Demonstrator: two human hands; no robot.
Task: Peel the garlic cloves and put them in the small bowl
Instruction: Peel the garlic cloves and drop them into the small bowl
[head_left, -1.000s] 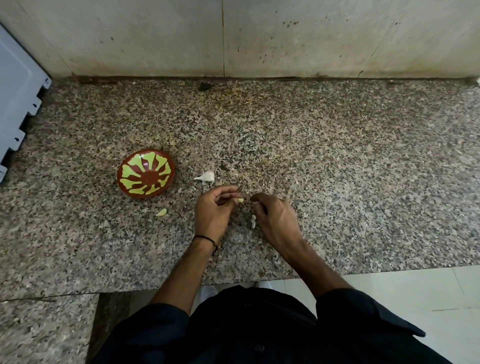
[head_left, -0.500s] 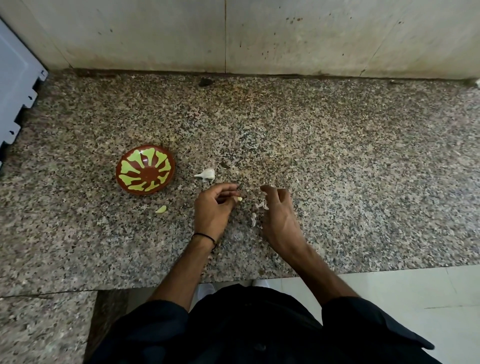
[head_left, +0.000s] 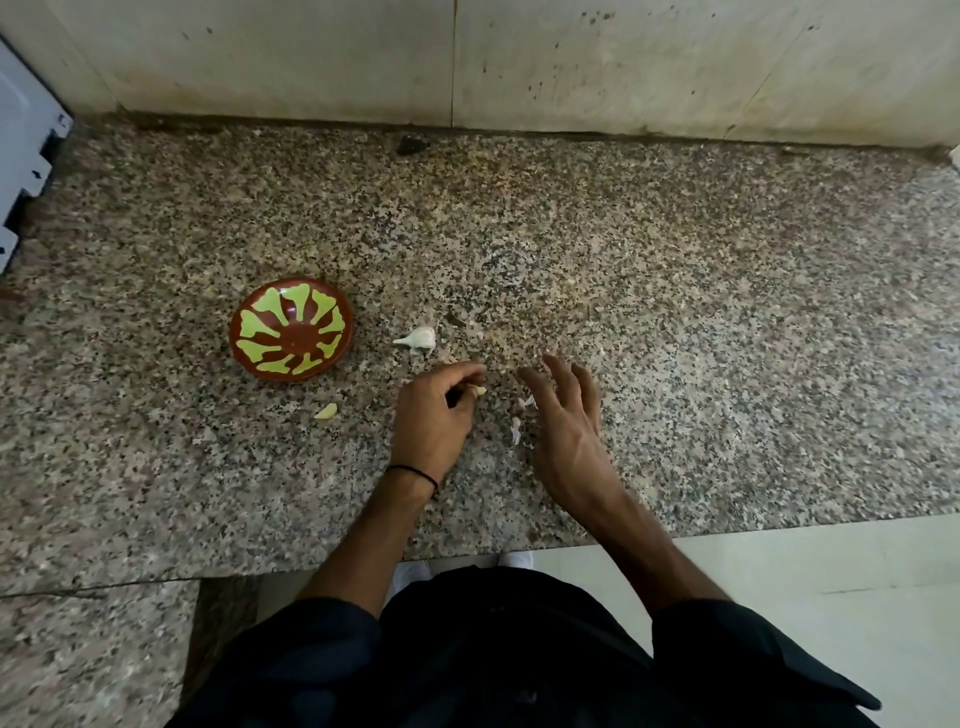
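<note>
counter: speckled grey-brown granite slab (head_left: 675, 312) under both hands.
right hand: right hand (head_left: 563, 415) was pinched at the clove a second ago; now pulled off to the right, fingers spread, holding nothing.
left hand: left hand (head_left: 434, 415) still curled, thumb and forefinger pinching a small pale garlic clove (head_left: 479, 390).
bowl: small round red-brown bowl with lime-green petal pattern (head_left: 244, 332), well left of the left hand, looks empty.
unpeeled: white papery garlic piece (head_left: 420, 339), just beyond the left hand.
loose clove: pale yellow peeled clove (head_left: 327, 412), left of the left hand, near the bowl.
skins: thin white peel scraps (head_left: 515, 430) between the hands.
meaning: peel likely off; the next step looks like clove to bowl.
</note>
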